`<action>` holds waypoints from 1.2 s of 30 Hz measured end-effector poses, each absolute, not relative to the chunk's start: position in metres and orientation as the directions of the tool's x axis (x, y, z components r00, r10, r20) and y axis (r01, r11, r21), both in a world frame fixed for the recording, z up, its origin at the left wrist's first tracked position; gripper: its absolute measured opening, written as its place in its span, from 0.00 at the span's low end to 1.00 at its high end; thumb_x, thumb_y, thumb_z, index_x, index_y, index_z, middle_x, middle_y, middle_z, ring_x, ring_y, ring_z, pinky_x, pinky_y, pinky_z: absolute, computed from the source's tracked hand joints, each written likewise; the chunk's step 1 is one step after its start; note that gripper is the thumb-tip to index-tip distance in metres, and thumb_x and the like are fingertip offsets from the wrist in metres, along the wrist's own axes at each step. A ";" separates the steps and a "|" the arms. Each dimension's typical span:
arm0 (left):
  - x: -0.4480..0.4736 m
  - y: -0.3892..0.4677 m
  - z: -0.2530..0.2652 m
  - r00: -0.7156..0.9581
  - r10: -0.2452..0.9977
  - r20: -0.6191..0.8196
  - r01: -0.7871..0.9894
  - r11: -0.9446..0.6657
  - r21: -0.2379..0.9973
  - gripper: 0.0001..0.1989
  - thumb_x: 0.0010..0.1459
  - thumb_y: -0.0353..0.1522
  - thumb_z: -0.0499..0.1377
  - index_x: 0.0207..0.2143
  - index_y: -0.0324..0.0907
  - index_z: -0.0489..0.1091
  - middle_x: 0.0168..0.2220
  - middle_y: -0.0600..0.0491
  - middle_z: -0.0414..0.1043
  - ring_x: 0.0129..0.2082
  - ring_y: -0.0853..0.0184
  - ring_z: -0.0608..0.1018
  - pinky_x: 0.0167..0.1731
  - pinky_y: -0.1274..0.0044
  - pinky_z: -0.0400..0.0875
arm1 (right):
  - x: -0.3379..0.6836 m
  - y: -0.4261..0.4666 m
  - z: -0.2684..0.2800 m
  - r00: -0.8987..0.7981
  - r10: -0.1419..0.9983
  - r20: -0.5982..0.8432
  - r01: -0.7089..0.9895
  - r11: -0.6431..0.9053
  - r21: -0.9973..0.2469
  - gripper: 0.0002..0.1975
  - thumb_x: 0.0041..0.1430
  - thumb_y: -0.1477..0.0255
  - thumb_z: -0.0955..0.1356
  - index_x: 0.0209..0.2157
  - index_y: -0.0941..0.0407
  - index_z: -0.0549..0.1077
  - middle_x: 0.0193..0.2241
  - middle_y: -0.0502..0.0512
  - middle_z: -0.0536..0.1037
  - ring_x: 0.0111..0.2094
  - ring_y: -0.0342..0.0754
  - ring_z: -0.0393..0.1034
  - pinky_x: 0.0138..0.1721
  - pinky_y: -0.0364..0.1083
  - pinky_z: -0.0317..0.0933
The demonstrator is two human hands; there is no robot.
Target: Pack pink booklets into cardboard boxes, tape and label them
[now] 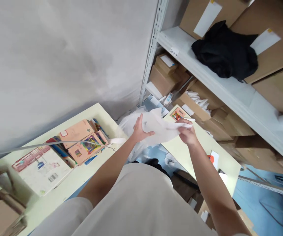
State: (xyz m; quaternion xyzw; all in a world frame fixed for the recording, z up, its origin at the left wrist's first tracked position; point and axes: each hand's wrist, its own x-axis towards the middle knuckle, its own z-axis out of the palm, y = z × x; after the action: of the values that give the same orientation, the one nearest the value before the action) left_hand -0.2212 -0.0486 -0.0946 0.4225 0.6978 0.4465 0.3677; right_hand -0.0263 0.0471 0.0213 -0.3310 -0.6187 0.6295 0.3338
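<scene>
A thin, translucent white plastic sheet (pixel 162 126) hangs near the centre, its three o'clock end clamped in the right hand (pixel 187 132); the left hand (pixel 139 131), thumb and fingers apart, is against it. At nine o'clock, pale-pink, rectangular printed packages (pixel 78 133) rest on a pale-green worktop (pixel 99 114).

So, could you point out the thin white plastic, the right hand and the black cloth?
White plastic (pixel 163 127): head view, on its middle stretch.
Right hand (pixel 187 132): head view, on the middle of the hand.
Black cloth (pixel 226 50): head view, middle of its crumpled bulk.
</scene>
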 end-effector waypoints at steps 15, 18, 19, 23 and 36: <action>-0.175 0.015 -0.022 0.296 0.953 0.068 0.516 -0.219 0.828 0.15 0.59 0.39 0.52 0.23 0.41 0.67 0.26 0.54 0.72 0.32 0.67 0.73 0.36 0.76 0.64 | 0.179 -0.020 -0.008 0.011 0.951 -0.310 0.060 -0.310 -0.949 0.19 0.47 0.59 0.70 0.40 0.53 0.75 0.41 0.58 0.79 0.46 0.55 0.72 0.45 0.52 0.67; -0.150 0.027 -0.003 0.453 0.892 0.006 0.552 -0.285 0.784 0.15 0.60 0.39 0.51 0.25 0.42 0.67 0.21 0.57 0.69 0.24 0.70 0.70 0.28 0.79 0.60 | 0.211 -0.022 -0.006 -0.157 0.959 -0.235 0.228 -0.197 -0.954 0.38 0.39 0.55 0.74 0.53 0.51 0.68 0.55 0.60 0.70 0.57 0.58 0.63 0.54 0.53 0.60; -0.141 0.032 0.001 0.474 0.881 -0.011 0.573 -0.299 0.763 0.15 0.60 0.39 0.51 0.25 0.42 0.68 0.20 0.57 0.67 0.23 0.70 0.70 0.27 0.79 0.59 | 0.217 -0.018 -0.003 -0.205 0.958 -0.200 0.239 -0.149 -0.960 0.43 0.37 0.53 0.75 0.56 0.51 0.65 0.57 0.60 0.68 0.58 0.58 0.61 0.54 0.53 0.59; -0.102 0.051 0.008 0.488 0.873 -0.025 0.642 -0.339 0.688 0.14 0.59 0.38 0.51 0.25 0.42 0.69 0.20 0.56 0.67 0.24 0.68 0.70 0.28 0.78 0.59 | 0.226 0.013 0.002 -0.239 0.951 -0.197 0.291 -0.123 -0.949 0.42 0.38 0.53 0.74 0.55 0.54 0.65 0.51 0.62 0.73 0.50 0.56 0.68 0.47 0.51 0.64; -0.085 0.057 -0.057 0.231 0.798 -0.557 0.553 0.364 0.750 0.29 0.37 0.39 0.67 0.45 0.42 0.71 0.35 0.50 0.75 0.39 0.62 0.77 0.36 0.76 0.69 | 0.276 0.024 -0.121 0.243 0.900 -0.363 -0.026 -0.368 -0.929 0.18 0.47 0.62 0.67 0.39 0.54 0.67 0.31 0.51 0.75 0.30 0.46 0.70 0.29 0.44 0.65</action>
State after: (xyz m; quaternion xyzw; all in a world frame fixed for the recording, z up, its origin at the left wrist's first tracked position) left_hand -0.0846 0.0574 -0.0569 0.5530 0.6103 0.1101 0.5564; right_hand 0.2755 0.0243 -0.1206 -0.6476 -0.3373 0.5145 0.4496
